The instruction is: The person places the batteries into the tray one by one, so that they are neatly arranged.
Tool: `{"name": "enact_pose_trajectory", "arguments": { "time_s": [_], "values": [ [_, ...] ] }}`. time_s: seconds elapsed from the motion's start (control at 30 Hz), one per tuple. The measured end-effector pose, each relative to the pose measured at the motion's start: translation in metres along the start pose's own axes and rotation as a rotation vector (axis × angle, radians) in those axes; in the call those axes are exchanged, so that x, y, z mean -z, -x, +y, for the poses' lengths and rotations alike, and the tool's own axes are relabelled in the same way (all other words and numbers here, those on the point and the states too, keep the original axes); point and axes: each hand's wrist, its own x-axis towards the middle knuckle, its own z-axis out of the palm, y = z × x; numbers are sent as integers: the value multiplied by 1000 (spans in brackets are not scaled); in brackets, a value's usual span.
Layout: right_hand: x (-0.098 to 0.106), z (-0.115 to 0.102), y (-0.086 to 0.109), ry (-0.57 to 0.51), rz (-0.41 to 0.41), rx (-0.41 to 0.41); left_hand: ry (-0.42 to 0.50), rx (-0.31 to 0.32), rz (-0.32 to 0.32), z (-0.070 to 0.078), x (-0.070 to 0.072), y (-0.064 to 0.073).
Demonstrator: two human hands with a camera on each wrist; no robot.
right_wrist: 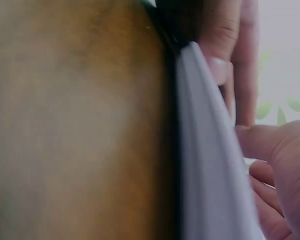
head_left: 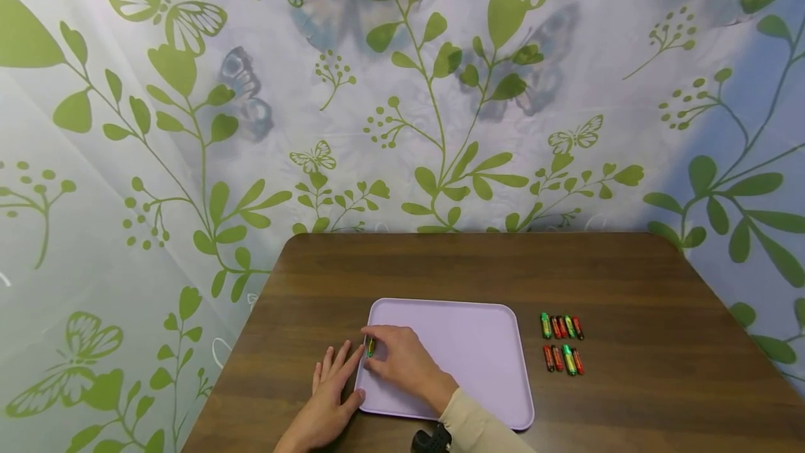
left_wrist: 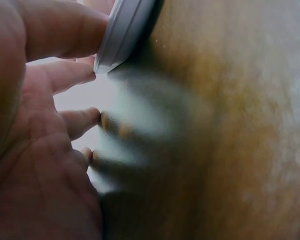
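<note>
A pale purple tray [head_left: 465,355] lies on the brown wooden table. My right hand [head_left: 405,362] reaches over the tray to its left side. There its thumb and index finger pinch a small green and yellow battery [head_left: 370,348] at its two ends, close to the rim; the fingers partly cover the battery. My left hand [head_left: 327,397] rests beside the tray with its fingers extended, the tips touching the left rim. In the left wrist view the fingers of the left hand [left_wrist: 45,115] meet the tray edge [left_wrist: 125,35]. The battery does not show in either wrist view.
To the right of the tray, several green batteries [head_left: 546,326] and red batteries [head_left: 549,358] lie in two rows on the table [head_left: 660,341]. A curtain [head_left: 440,124] with leaves and butterflies hangs behind the table. A black device [head_left: 432,438] sits at the right wrist.
</note>
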Motion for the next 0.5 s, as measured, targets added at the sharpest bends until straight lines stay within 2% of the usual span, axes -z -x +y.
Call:
{"name": "enact_pose_trajectory", "arguments": {
  "time_s": [0.27, 0.5],
  "values": [
    [33, 9, 3, -168, -15, -95, -15, 3, 16, -1, -1, -1],
    [66, 22, 15, -351, -12, -151, -10, 13, 20, 0, -1, -1]
  ]
}}
